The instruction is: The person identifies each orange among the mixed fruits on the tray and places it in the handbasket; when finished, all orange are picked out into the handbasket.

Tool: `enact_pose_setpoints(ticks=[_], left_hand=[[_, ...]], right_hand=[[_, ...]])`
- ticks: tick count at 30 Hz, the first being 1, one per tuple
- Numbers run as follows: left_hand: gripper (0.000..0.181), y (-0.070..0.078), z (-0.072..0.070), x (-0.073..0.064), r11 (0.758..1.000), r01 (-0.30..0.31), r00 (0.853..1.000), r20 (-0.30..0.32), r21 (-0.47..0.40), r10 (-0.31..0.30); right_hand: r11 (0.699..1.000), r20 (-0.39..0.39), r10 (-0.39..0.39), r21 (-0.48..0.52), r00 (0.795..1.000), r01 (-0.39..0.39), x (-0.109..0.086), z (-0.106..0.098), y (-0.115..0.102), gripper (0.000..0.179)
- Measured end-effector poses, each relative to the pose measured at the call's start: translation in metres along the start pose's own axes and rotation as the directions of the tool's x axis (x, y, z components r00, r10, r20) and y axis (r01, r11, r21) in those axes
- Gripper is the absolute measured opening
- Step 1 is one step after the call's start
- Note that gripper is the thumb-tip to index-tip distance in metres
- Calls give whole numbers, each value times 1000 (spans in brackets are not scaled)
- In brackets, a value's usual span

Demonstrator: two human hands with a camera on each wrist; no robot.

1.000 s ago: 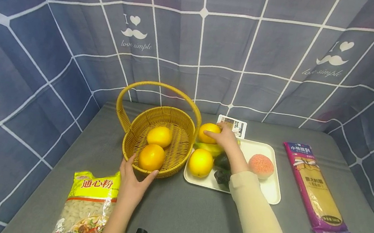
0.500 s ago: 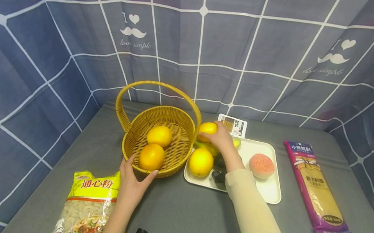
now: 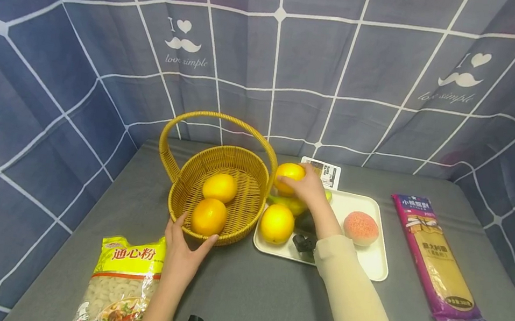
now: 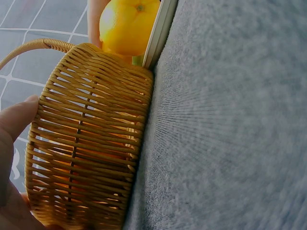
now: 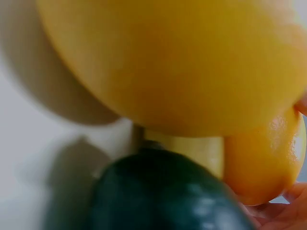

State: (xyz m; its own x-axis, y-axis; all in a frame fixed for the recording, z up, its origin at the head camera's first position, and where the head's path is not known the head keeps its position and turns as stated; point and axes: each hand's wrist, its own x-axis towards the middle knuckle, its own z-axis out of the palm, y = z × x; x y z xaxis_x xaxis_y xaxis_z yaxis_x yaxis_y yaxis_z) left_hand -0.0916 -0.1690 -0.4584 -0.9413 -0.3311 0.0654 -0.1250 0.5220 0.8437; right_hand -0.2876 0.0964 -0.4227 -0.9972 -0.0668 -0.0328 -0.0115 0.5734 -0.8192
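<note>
My left hand [image 3: 183, 259] holds the near rim of a yellow wicker basket [image 3: 250, 219]; its thumb [image 4: 21, 117] rests at the rim. Two oranges [image 3: 209, 217] lie inside. My right hand [image 3: 309, 189] grips another orange [image 3: 288, 177] just over the back left of a white tray [image 3: 373, 262]. In the right wrist view, fingertips touch that orange [image 5: 264, 163]. Below it on the tray lies a yellow-green fruit [image 3: 293, 205]. One more orange [image 3: 277, 224] sits at the tray's near left, beside a dark green fruit or vegetable [image 5: 163, 196], which my arm mostly hides in the head view.
A pinkish peach [image 3: 361, 228] lies at the tray's right. Farther right is a purple pasta packet [image 3: 435, 260]. At the near left stands a bag of macaroni [image 3: 124, 284]. A printed card [image 3: 326, 174] lies behind the tray, before a blue checked curtain [image 3: 309, 64].
My right hand and its orange first shifted slightly, then rose a little from the yellow-green fruit. My left hand and the basket have stayed put.
</note>
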Motion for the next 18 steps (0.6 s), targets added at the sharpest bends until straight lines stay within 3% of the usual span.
enact_pose_setpoints(ticks=[5, 18], left_hand=[[94, 0, 0, 0, 1000, 2, 1000, 3, 1, -2], [93, 1, 1, 0, 1000, -2, 1000, -3, 6, 2]], right_hand=[[999, -20, 6, 43, 1000, -5, -8, -12, -11, 86], [977, -57, -64, 201, 996, 74, -35, -44, -33, 82]])
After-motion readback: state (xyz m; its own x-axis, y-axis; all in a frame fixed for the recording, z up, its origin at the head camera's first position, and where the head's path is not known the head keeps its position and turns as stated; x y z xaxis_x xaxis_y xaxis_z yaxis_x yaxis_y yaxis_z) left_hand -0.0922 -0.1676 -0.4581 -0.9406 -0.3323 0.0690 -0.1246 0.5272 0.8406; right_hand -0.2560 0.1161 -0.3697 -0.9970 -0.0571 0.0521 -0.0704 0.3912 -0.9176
